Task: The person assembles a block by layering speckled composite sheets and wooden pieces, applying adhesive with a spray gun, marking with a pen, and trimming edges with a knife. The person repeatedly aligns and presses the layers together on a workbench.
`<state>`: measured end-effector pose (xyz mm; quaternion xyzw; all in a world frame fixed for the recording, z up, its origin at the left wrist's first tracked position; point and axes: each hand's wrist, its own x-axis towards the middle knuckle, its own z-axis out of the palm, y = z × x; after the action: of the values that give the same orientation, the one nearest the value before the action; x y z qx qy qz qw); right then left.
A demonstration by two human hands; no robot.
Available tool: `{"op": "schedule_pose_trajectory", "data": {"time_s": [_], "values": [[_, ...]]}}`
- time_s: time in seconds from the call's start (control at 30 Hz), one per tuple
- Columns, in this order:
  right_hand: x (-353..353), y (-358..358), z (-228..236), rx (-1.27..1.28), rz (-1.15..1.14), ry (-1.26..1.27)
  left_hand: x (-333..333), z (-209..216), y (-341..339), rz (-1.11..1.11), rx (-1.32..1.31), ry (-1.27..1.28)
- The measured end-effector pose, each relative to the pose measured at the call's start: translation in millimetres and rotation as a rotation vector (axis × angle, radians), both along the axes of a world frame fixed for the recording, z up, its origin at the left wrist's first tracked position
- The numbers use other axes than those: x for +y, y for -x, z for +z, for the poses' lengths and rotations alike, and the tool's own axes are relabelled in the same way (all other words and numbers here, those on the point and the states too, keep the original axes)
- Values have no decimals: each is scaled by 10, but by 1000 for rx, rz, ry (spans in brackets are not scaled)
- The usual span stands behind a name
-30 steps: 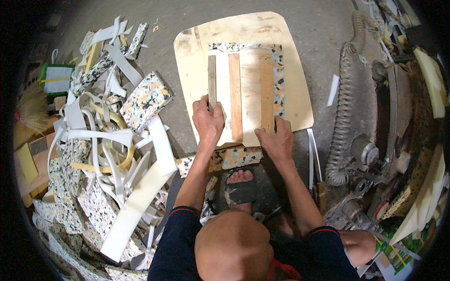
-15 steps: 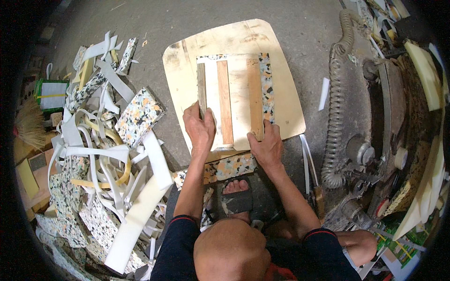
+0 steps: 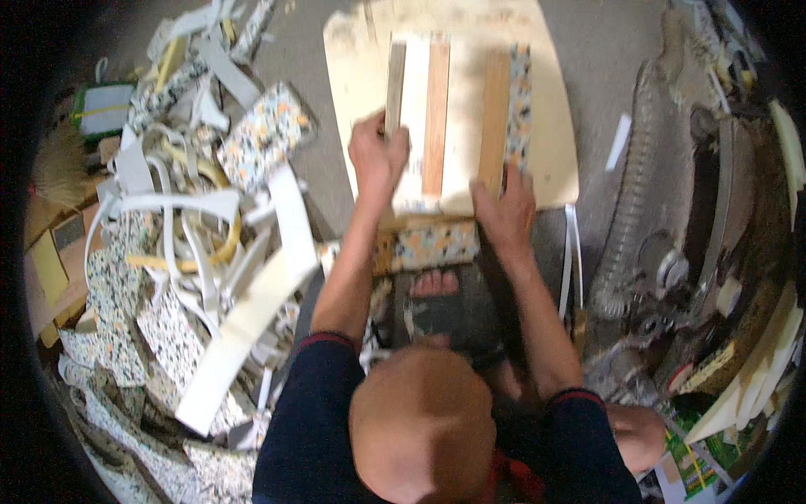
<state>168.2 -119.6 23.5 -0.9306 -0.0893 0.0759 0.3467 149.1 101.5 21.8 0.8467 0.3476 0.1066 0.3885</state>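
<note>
A pale panel [image 3: 463, 118] bears three lengthwise wooden strips: a greyish one [image 3: 396, 80] at its left edge, a reddish-brown one [image 3: 436, 118] in the middle and a wider tan one [image 3: 494, 109] at the right. Beneath it lies a speckled foam sheet [image 3: 520, 97], showing mostly along the right side. Both rest on a larger pale board [image 3: 554, 143] with rounded corners. My left hand [image 3: 379, 158] is closed around the panel's left edge and grey strip. At the near right corner, my right hand [image 3: 509, 210] grips the panel, thumb by the tan strip's end.
White and speckled foam offcuts [image 3: 210, 210] heap up on the left, beside a speckled foam block [image 3: 267, 134]. A narrow speckled foam piece [image 3: 437, 245] lies near my sandalled foot [image 3: 435, 286]. On the right are a coiled hose [image 3: 630, 202] and dark machinery [image 3: 672, 269].
The whole view has shifted, so the board and hands appear higher and farther right. Foam now peeks out at the panel's near edge. Both hands keep their hold.
</note>
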Motion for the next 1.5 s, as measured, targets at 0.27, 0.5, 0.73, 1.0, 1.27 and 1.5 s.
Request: {"op": "schedule_pose_trajectory", "data": {"time_s": [0.27,0.5,0.73,1.0,1.27,1.5], "values": [[-30,-104,-8,63,43,-18,518,-198,-41,-219,89,139],[-103,-168,-112,31,4,-34,538,-245,-35,-233,126,156],[-216,-477,-280,154,134,-18,464,-117,-94,-116,135,210],[-226,-508,-270,127,184,-30,507,-202,-127,-123,123,323],[-206,-425,-175,217,89,-121,439,-59,-109,-133,148,316],[-329,-386,-9,188,46,-178,227,-49,-20,-13,176,84]]}}
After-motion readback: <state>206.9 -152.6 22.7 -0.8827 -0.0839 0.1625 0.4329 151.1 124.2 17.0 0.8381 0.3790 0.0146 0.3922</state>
